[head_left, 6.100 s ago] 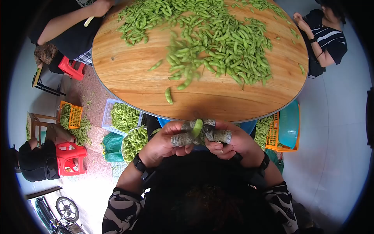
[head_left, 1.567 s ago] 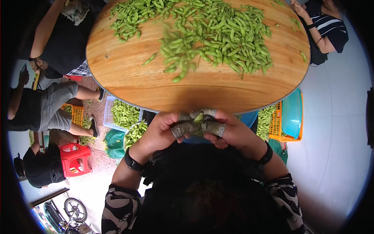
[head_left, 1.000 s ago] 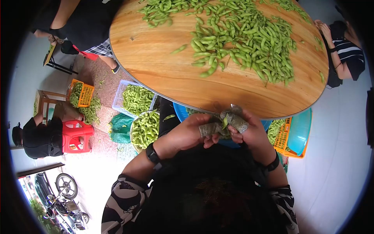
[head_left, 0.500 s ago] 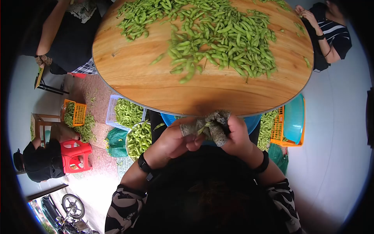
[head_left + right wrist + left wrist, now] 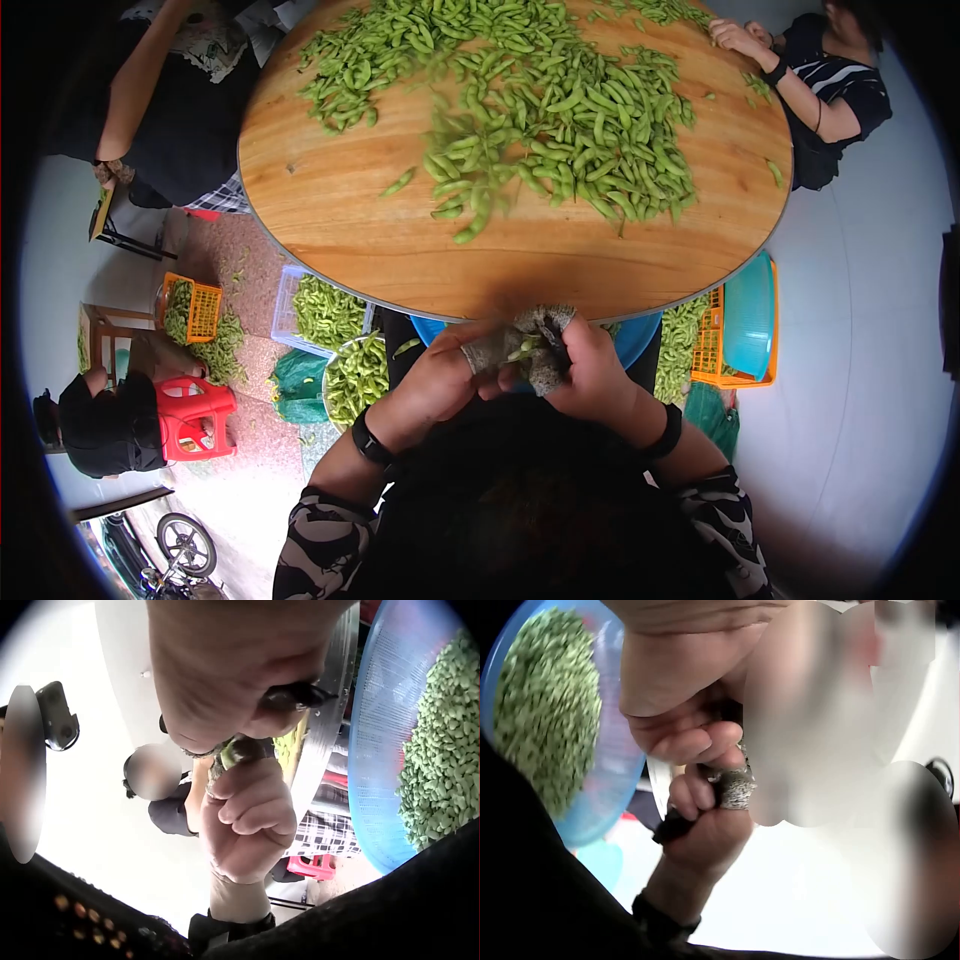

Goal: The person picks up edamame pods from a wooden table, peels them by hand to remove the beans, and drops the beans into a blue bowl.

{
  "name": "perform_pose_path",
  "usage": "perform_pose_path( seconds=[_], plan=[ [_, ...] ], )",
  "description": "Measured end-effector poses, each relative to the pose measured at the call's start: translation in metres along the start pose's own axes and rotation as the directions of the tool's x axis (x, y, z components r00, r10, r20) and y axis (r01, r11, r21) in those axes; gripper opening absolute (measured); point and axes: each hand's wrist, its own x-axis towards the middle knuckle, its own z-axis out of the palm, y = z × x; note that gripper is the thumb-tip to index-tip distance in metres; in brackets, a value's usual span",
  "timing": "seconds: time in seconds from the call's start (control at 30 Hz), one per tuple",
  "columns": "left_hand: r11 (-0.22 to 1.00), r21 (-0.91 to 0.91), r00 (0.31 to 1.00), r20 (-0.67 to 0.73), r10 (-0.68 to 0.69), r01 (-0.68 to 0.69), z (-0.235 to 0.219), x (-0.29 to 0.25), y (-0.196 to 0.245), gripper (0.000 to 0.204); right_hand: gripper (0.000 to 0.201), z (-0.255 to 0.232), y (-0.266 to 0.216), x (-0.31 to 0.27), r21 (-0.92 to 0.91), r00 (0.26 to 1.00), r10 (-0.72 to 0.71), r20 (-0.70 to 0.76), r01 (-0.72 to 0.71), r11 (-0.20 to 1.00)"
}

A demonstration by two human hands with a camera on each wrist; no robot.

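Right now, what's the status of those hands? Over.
Left hand and right hand: grip closed on a green pod. Pod partly hidden by wrapped fingers. Blue basin of beans below; table edge close ahead.

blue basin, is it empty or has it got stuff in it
Partly filled: green beans lie in the blue basin, some wall showing bare

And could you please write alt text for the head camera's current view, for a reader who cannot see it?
A person's left hand and right hand, with grey finger wraps, hold a green pod just below the edge of a wooden table. Loose green pods are strewn across it; a pale crate of pods and other people surround it.
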Motion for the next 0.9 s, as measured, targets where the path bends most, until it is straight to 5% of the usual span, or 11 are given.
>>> perform_pose_path(
  seconds=[0.03,0.17,0.2,0.23,0.27,0.33,0.47,0.53,0.57,0.73,0.9],
  plan=[
    [0.944,-0.319,0.992,0.116,-0.049,0.084,-0.003,0.000,0.001,0.017,0.032,0.001,0.004,-0.001,0.065,1.000,-0.005,-0.005,0.005,0.998],
    [0.919,-0.338,0.974,0.159,-0.158,0.204,-0.001,-0.001,0.005,0.014,0.031,-0.010,0.015,0.001,0.194,0.999,0.022,0.023,-0.026,0.981],
    [0.995,0.063,0.997,-0.014,-0.081,0.082,-0.001,0.000,-0.001,0.012,0.030,-0.011,0.016,0.001,0.197,0.998,0.045,0.040,-0.052,0.979],
    [0.884,0.468,0.988,-0.140,0.061,0.012,-0.001,0.001,-0.004,0.011,0.028,-0.012,0.010,0.000,0.078,0.996,0.086,-0.016,-0.084,0.993],
    [0.884,0.466,0.988,-0.141,0.061,0.012,0.000,0.001,-0.005,0.011,0.028,-0.011,0.010,0.002,0.078,0.996,0.087,-0.014,-0.085,0.993],
    [0.626,0.736,0.951,0.080,0.300,-0.259,0.004,-0.001,-0.001,0.015,0.031,-0.011,0.012,0.006,-0.243,0.994,-0.104,-0.042,0.090,0.966],
    [0.623,0.753,0.971,0.096,0.218,-0.214,0.008,-0.007,0.013,0.021,0.032,-0.013,0.007,0.006,-0.388,0.997,-0.075,0.017,0.075,0.919],
    [0.801,0.599,0.992,-0.096,0.078,-0.005,0.012,-0.011,0.018,0.021,0.028,-0.011,0.007,0.005,-0.533,0.999,-0.038,0.014,0.039,0.845],
    [0.801,0.598,0.992,-0.098,0.080,-0.006,0.008,-0.011,0.015,0.021,0.028,-0.011,0.004,0.005,-0.534,0.999,-0.039,0.017,0.041,0.845],
    [0.618,0.768,0.928,-0.088,0.362,-0.168,0.002,-0.008,0.006,0.031,0.040,-0.008,-0.007,0.001,-0.468,0.986,-0.150,-0.076,0.098,0.878],
    [0.456,0.860,0.905,0.017,0.424,-0.229,0.012,-0.005,0.008,0.014,0.039,0.001,0.002,0.007,-0.528,0.994,-0.107,0.032,0.108,0.842]
  ],
)
